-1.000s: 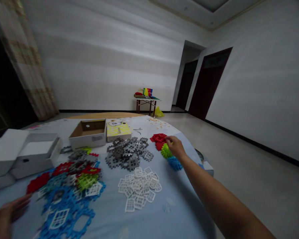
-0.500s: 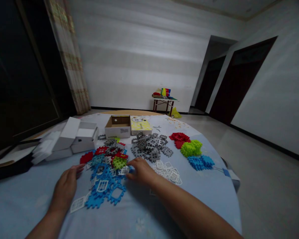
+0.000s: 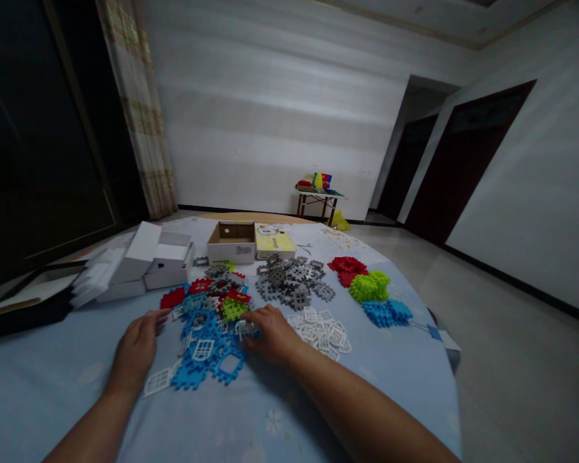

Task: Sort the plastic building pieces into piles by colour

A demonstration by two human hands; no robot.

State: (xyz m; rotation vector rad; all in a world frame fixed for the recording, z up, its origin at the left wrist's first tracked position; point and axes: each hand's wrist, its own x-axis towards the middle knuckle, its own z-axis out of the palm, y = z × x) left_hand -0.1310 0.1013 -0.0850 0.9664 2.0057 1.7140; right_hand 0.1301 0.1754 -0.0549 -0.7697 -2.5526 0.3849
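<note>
A mixed heap of interlocking plastic building pieces lies before me, with blue toothed pieces (image 3: 189, 376) nearest. My right hand (image 3: 271, 333) is at the heap's right edge, its thumb and fingers closed on a white lattice window piece (image 3: 244, 329). A lime-green piece (image 3: 233, 309) sits just beyond those fingertips. My left hand (image 3: 137, 350) rests on the cloth left of the heap, fingers loosely stretched and holding nothing visible. Its fingertips are close to a red piece (image 3: 172, 298). Another white window piece (image 3: 157, 382) lies near my left wrist.
Grey pieces (image 3: 289, 281) and white window pieces (image 3: 321, 333) form separate piles. Red (image 3: 347, 269), green (image 3: 370, 286) and blue stacks (image 3: 386, 312) stand at the right. Behind are an open box (image 3: 231, 253), a yellow lid (image 3: 275, 241) and white boxes (image 3: 166, 275) at left.
The view has shifted slightly. My right hand stays at the heap's right edge with the white window piece at its fingertips. My left hand remains beside the heap.
</note>
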